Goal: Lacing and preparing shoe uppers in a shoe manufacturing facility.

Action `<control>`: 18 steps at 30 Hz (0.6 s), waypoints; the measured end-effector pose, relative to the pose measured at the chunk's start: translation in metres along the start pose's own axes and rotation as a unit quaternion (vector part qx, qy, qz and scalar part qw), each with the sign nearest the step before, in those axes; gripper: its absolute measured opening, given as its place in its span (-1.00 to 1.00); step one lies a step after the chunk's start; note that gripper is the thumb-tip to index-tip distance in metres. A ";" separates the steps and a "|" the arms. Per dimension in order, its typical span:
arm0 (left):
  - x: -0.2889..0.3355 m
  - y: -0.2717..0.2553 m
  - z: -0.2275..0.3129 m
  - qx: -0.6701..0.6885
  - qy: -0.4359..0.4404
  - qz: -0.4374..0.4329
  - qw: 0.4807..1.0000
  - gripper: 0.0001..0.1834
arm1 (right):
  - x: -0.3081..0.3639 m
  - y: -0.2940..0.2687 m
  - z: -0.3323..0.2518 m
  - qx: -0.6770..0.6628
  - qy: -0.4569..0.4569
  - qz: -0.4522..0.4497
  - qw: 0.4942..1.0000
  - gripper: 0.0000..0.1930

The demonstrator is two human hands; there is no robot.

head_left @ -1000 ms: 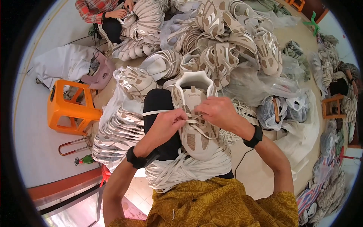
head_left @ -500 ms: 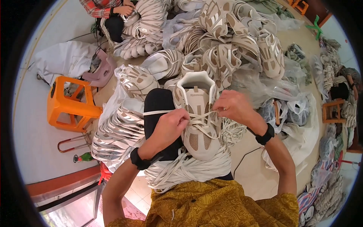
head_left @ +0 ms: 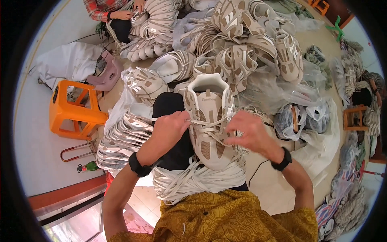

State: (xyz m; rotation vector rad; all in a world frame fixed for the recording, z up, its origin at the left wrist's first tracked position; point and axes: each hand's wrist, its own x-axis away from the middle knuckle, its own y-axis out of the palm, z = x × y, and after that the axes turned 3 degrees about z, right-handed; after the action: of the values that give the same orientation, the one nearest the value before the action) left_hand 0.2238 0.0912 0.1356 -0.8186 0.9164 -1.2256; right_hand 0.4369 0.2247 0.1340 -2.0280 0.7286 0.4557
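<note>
A cream and tan sneaker (head_left: 209, 121) rests on my lap, toe toward me, with a white lace (head_left: 209, 128) crossing its eyelets. My left hand (head_left: 169, 130) pinches the lace at the shoe's left side. On the right side my right hand (head_left: 246, 132) grips the other end of the lace. A thick bundle of loose white laces (head_left: 197, 179) lies over my lap just below the shoe. Both wrists carry black bands.
A big heap of matching sneakers (head_left: 242, 44) fills the floor ahead. A stack of white shoe uppers (head_left: 125, 133) sits at my left beside an orange plastic stool (head_left: 72, 109). Another person (head_left: 113, 10) sits at the far left. Plastic bags (head_left: 302, 117) lie to the right.
My right hand has drawn the lace outward to the right and slightly down, away from the shoe's middle. My left hand stays at the left eyelets.
</note>
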 end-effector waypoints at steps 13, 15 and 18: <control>0.011 -0.059 -0.121 -0.124 -0.133 0.050 0.982 -0.88 | -0.010 0.032 0.007 -0.113 0.164 -0.075 0.977 -0.82; 0.010 -0.055 -0.117 -0.151 -0.126 0.000 0.980 -0.85 | -0.015 0.027 0.009 -0.033 0.115 -0.129 0.984 -0.83; 0.006 -0.046 -0.087 -0.089 -0.012 0.089 0.992 -0.83 | -0.024 0.022 0.014 0.015 0.103 -0.161 0.982 -0.87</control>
State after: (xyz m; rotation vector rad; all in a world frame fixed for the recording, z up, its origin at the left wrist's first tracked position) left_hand 0.1267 0.0756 0.1401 -0.8711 1.0666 -0.9874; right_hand 0.4042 0.2355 0.1262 -2.1348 0.5100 0.0490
